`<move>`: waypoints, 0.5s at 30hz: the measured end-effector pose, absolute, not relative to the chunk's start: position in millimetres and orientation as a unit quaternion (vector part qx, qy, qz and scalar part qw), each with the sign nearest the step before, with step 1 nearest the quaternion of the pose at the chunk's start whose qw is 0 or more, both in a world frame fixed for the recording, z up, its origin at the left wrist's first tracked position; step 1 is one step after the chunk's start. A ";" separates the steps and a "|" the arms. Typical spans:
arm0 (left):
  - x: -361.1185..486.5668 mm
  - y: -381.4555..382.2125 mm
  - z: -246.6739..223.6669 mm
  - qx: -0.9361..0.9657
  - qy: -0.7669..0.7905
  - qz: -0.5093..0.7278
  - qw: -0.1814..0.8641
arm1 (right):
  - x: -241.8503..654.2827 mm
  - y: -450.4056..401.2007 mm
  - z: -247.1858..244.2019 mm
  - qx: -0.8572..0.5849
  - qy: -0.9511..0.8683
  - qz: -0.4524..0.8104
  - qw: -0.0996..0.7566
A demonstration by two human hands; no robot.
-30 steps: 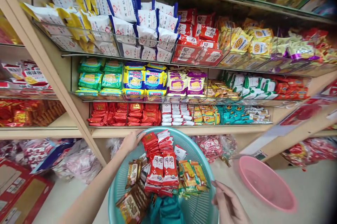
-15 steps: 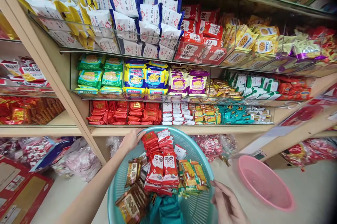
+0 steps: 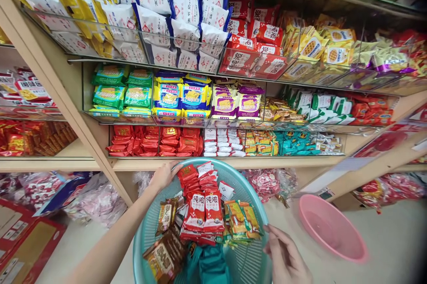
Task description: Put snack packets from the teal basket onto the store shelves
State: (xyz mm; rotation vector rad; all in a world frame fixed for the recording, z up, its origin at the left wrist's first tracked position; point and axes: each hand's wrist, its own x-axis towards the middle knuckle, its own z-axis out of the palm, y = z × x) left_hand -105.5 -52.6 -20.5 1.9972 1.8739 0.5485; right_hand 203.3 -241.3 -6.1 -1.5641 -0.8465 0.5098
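Note:
A teal plastic basket (image 3: 262,195) with slotted sides is held in front of the shelves. My left hand (image 3: 164,176) grips its far left rim, fingers curled over the edge. On the near right side, my right hand (image 3: 283,250) closes on the rim, thumb and fingers together. Inside lie red-and-white biscuit packets (image 3: 204,212) in the middle and brown packets (image 3: 165,255) at the left. Yellow-orange packets (image 3: 242,219) rest by the right wall. Teal packets (image 3: 213,264) are at the near side, and red packets (image 3: 188,176) are by the far rim.
Tiered shelves carry snack packets in clear bins, among them white-and-blue packets (image 3: 187,10) and green packets (image 3: 108,96). A pink basin (image 3: 333,228) sits on the floor at right. Bagged packets (image 3: 96,202) and a red carton (image 3: 28,239) lie at lower left.
The view has shifted slightly, so the shelves and basin appear a little further left. Both hands keep their hold on the basket, and its contents look the same.

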 end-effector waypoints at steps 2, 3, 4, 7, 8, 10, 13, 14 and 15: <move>-105.6 -52.4 -20.6 0.707 0.658 0.193 0.172 | 203.4 -240.9 -6.4 -0.668 -0.368 0.220 0.608; -105.8 -52.1 -20.9 0.708 0.659 0.190 0.167 | 203.4 -240.6 -6.6 -0.666 -0.368 0.220 0.610; -105.9 -51.7 -21.4 0.709 0.661 0.185 0.161 | 203.4 -240.3 -6.8 -0.664 -0.368 0.219 0.613; -106.5 -50.5 -22.7 0.711 0.665 0.175 0.147 | 203.4 -239.0 -7.7 -0.659 -0.370 0.219 0.618; -106.7 -50.1 -23.0 0.712 0.665 0.174 0.147 | 203.5 -238.4 -8.1 -0.658 -0.370 0.219 0.618; -107.0 -49.3 -23.0 0.713 0.662 0.175 0.152 | 204.4 -237.2 -9.3 -0.656 -0.370 0.219 0.620; -107.3 -48.3 -22.3 0.715 0.660 0.171 0.157 | 207.9 -235.0 -12.3 -0.649 -0.382 0.216 0.622; -107.4 -47.9 -22.1 0.714 0.661 0.168 0.157 | 209.6 -234.3 -13.6 -0.646 -0.386 0.215 0.622; -107.5 -47.4 -21.9 0.712 0.664 0.165 0.158 | 211.5 -233.7 -15.0 -0.644 -0.390 0.214 0.622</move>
